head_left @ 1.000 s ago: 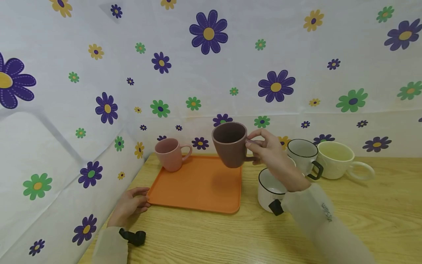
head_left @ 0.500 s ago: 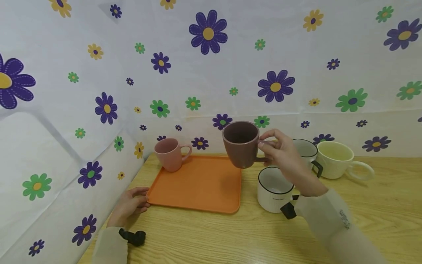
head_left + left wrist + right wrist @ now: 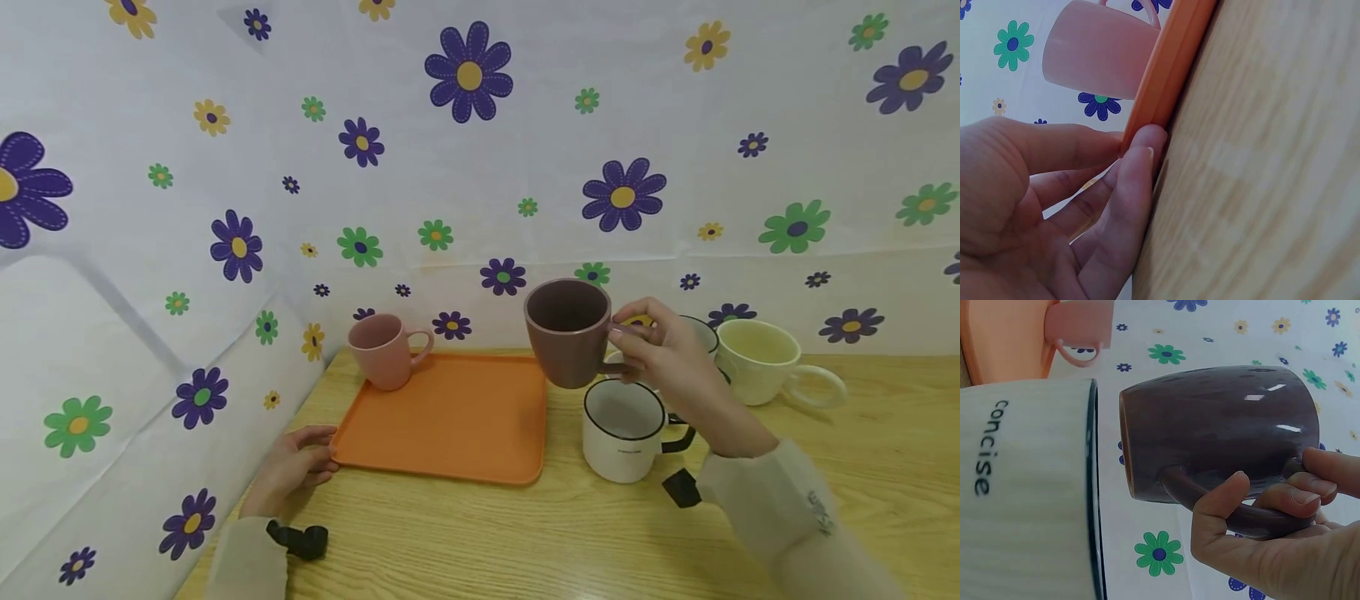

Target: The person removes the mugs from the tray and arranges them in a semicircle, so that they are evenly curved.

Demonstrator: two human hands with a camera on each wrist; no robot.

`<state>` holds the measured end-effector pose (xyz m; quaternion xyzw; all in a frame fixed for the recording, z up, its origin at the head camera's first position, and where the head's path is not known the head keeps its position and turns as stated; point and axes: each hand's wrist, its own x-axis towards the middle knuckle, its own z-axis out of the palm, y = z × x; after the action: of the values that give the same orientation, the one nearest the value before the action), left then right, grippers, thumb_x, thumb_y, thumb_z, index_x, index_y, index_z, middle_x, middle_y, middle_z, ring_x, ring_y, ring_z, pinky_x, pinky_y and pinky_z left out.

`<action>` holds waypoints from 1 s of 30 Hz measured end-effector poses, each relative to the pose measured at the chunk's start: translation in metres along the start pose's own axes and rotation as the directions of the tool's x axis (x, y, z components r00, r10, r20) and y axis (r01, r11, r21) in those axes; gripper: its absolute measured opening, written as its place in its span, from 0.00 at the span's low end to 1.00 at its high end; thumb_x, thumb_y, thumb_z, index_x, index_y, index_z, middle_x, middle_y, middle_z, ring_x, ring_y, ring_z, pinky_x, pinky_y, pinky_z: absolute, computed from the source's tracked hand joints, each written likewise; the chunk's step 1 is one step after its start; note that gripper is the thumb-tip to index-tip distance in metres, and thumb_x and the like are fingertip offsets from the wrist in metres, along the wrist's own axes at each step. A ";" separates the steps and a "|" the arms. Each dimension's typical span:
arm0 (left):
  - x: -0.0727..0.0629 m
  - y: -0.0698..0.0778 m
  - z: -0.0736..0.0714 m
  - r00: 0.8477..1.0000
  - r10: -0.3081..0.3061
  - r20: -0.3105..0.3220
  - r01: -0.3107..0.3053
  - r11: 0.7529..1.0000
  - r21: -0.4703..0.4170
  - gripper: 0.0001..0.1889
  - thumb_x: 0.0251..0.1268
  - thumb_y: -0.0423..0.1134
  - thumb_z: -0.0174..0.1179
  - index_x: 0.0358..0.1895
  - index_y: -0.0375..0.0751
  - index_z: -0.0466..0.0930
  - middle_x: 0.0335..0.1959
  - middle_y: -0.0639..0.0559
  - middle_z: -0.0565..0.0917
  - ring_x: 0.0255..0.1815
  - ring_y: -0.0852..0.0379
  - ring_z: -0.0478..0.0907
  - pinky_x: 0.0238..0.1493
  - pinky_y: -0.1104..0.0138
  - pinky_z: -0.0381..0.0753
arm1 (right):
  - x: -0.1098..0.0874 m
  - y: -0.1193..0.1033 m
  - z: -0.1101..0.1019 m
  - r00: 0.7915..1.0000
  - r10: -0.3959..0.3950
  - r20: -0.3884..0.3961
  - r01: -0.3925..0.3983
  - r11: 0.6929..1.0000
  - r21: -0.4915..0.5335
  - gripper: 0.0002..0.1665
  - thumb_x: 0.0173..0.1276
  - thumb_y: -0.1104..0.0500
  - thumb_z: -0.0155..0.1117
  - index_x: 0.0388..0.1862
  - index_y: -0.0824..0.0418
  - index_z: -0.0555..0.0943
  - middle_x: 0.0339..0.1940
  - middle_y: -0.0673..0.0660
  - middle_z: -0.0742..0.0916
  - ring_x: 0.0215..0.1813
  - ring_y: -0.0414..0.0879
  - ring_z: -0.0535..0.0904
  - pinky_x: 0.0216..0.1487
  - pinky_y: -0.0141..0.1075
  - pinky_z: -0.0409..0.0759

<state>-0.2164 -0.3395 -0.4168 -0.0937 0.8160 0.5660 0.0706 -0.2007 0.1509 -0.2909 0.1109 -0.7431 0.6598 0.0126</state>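
Note:
In the head view, my right hand point(image 3: 678, 367) holds a dark brown mug point(image 3: 566, 337) by its handle, upright and raised. The right wrist view shows fingers point(image 3: 1222, 506) curled through the handle of that brown mug point(image 3: 1222, 428). At the near left corner of an orange tray point(image 3: 450, 417), my left hand point(image 3: 288, 471) pinches the edge. Seen from the left wrist, its fingertips point(image 3: 1147, 137) meet the tray's rim point(image 3: 1172, 69) from both sides. A pink mug point(image 3: 381, 354) stands at the tray's far left corner, handle pointing right.
Right of the tray stands a white mug point(image 3: 622, 437) with a black rim and black handle. Behind my right hand, another dark-rimmed white mug point(image 3: 701, 333) is partly hidden. A pale yellow mug point(image 3: 757, 367) stands farther right. Flowered cloth point(image 3: 525, 167) lines the table's back and left.
My right hand has carried the brown mug rightward, from over the tray to above and behind the near white mug. My left hand stays at the tray corner.

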 end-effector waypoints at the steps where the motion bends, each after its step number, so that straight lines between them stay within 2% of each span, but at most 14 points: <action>1: 0.000 0.000 0.000 1.000 -0.004 -0.006 0.004 1.000 -0.006 0.25 0.72 0.26 0.54 0.70 0.23 0.65 0.50 0.39 0.79 0.32 0.56 0.83 0.35 0.67 0.86 | -0.001 0.000 -0.002 1.000 -0.001 -0.004 0.001 1.000 -0.006 0.12 0.80 0.60 0.55 0.56 0.62 0.67 0.29 0.47 0.78 0.29 0.42 0.69 0.38 0.35 0.83; 4: 0.000 0.000 -0.001 1.000 0.002 -0.003 -0.002 1.000 -0.001 0.25 0.73 0.26 0.54 0.70 0.22 0.64 0.51 0.38 0.79 0.32 0.57 0.83 0.35 0.67 0.86 | -0.003 0.002 -0.006 1.000 -0.004 -0.016 0.003 1.000 -0.027 0.13 0.80 0.59 0.56 0.57 0.62 0.68 0.31 0.47 0.79 0.30 0.41 0.72 0.39 0.35 0.84; 9: 0.000 -0.002 -0.001 1.000 0.021 0.004 -0.021 1.000 0.001 0.25 0.72 0.25 0.54 0.70 0.21 0.63 0.50 0.39 0.79 0.31 0.58 0.83 0.34 0.67 0.86 | -0.007 0.005 -0.015 1.000 -0.022 -0.019 0.021 0.998 -0.051 0.12 0.80 0.59 0.56 0.56 0.62 0.69 0.40 0.46 0.86 0.33 0.42 0.78 0.38 0.34 0.84; 14: -0.001 -0.001 -0.001 1.000 0.008 0.005 -0.008 1.000 -0.020 0.25 0.73 0.25 0.53 0.70 0.21 0.63 0.48 0.42 0.79 0.31 0.57 0.83 0.35 0.67 0.86 | -0.012 0.009 -0.024 0.999 -0.039 -0.004 0.039 0.998 -0.046 0.10 0.80 0.59 0.55 0.55 0.60 0.70 0.47 0.45 0.86 0.41 0.43 0.85 0.40 0.36 0.85; 16: -0.001 0.000 0.000 1.000 0.002 0.003 -0.002 1.000 -0.024 0.25 0.73 0.25 0.54 0.70 0.21 0.64 0.49 0.42 0.79 0.30 0.57 0.83 0.35 0.67 0.86 | -0.014 0.010 -0.027 0.999 -0.040 0.003 0.040 0.999 -0.037 0.09 0.81 0.60 0.54 0.55 0.58 0.70 0.46 0.45 0.86 0.42 0.42 0.85 0.42 0.37 0.86; 19: -0.002 0.001 0.000 1.000 -0.001 0.005 0.001 1.000 -0.017 0.25 0.73 0.25 0.54 0.70 0.21 0.63 0.49 0.41 0.79 0.31 0.57 0.83 0.35 0.67 0.86 | -0.016 0.010 -0.031 0.999 -0.040 -0.003 0.040 0.998 -0.043 0.07 0.81 0.61 0.54 0.53 0.56 0.70 0.34 0.45 0.83 0.34 0.40 0.81 0.41 0.38 0.86; 23: -0.002 0.001 0.001 1.000 0.002 0.003 -0.002 1.000 -0.013 0.25 0.73 0.26 0.54 0.70 0.21 0.63 0.50 0.40 0.79 0.31 0.58 0.83 0.35 0.67 0.86 | -0.020 0.010 -0.036 0.999 -0.042 -0.016 0.041 0.998 -0.055 0.05 0.80 0.62 0.55 0.51 0.55 0.71 0.28 0.46 0.80 0.27 0.42 0.73 0.37 0.35 0.85; 27: -0.002 0.000 0.001 1.000 0.016 0.001 -0.016 1.000 -0.007 0.25 0.73 0.25 0.54 0.70 0.21 0.63 0.49 0.41 0.79 0.31 0.58 0.83 0.35 0.67 0.86 | -0.024 0.013 -0.043 0.999 -0.046 -0.018 0.046 0.998 -0.040 0.05 0.80 0.62 0.55 0.51 0.56 0.72 0.38 0.45 0.87 0.33 0.43 0.81 0.35 0.33 0.84; 30: -0.002 0.001 0.001 1.000 0.020 0.000 -0.020 1.000 -0.002 0.25 0.72 0.25 0.54 0.70 0.21 0.63 0.48 0.41 0.79 0.31 0.58 0.83 0.35 0.67 0.86 | -0.025 0.015 -0.047 0.998 -0.060 -0.015 0.059 0.998 -0.016 0.06 0.80 0.63 0.55 0.51 0.56 0.72 0.39 0.45 0.88 0.31 0.42 0.79 0.34 0.33 0.83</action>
<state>-0.2144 -0.3383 -0.4160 -0.0858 0.8163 0.5675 0.0649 -0.1849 0.2023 -0.3038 0.1278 -0.7444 0.6542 0.0387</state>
